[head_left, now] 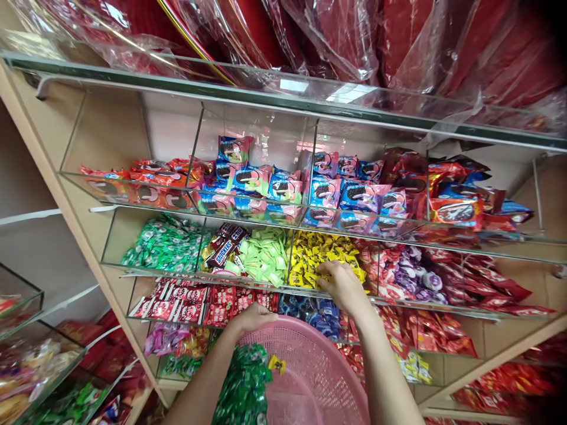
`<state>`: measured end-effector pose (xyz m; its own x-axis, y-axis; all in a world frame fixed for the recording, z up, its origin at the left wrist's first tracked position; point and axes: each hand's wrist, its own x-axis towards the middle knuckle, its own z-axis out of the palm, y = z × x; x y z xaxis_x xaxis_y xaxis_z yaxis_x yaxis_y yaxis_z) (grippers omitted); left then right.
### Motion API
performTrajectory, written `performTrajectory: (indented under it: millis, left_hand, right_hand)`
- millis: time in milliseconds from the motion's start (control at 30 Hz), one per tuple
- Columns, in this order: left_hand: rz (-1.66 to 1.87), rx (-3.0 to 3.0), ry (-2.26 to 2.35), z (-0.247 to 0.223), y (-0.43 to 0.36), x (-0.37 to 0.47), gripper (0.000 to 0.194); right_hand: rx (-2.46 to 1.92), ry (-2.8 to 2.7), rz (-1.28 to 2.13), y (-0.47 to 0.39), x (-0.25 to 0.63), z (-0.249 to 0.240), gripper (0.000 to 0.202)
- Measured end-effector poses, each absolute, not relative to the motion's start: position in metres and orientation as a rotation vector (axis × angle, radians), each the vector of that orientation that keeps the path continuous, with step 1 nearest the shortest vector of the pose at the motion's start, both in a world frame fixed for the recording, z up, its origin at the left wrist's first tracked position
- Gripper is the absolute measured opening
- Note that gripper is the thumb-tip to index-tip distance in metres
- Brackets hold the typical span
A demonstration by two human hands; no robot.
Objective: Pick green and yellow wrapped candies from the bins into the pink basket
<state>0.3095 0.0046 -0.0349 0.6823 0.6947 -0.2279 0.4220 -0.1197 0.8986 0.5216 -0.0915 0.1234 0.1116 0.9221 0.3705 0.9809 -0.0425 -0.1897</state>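
Note:
My left hand [254, 317] is closed over the rim of a pink plastic basket [310, 336], at its far left side. Inside the basket lies a heap of green-wrapped candies [243, 383], and beside it a small yellow-wrapped candy [277, 364]. Beyond the basket, my right hand [343, 283] reaches into a shelf compartment of yellow-wrapped candies [310, 251]. Its fingers are slightly bent and apart, touching the top of the pile. No candy shows clearly between them.
Glass dividers split the shelves. Left of the yellow candies are light-green packets [266, 254], Snickers bars [225, 248] and green candies [163, 245]; purple-and-white candies [416, 274] are to the right. Cookie packs [250, 180] fill the shelf above, behind a glass edge. Red plastic-wrapped goods [336, 35] sit on top.

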Motion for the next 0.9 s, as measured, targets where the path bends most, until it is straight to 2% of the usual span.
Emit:
performTrajectory:
  millis: [167,433,667,800,900]
  left_hand:
    - [0.305,1.731,0.898,-0.038,0.006,0.310,0.054]
    - [0.316,1.702,0.916,-0.035,0.003,0.311,0.055]
    - [0.314,1.697,0.913,-0.032,0.001,0.311,0.057]
    - [0.313,1.708,0.906,-0.033,0.002,0.311,0.056]
    - [0.295,1.736,0.916,-0.035,0.003,0.311,0.056]
  right_hand:
    - [-2.074,-1.821,-0.166,-0.090,0.520,0.120,0.023]
    - [-2.050,-1.726,-0.269,-0.092,0.519,0.110,0.019]
    - [-2.035,-1.589,-0.388,-0.094,0.513,0.104,0.025]
    - [-1.891,-1.502,-0.399,-0.094,0.512,0.107,0.028]
    - [-1.674,-1.424,-0.257,-0.107,0.506,0.121,0.028]
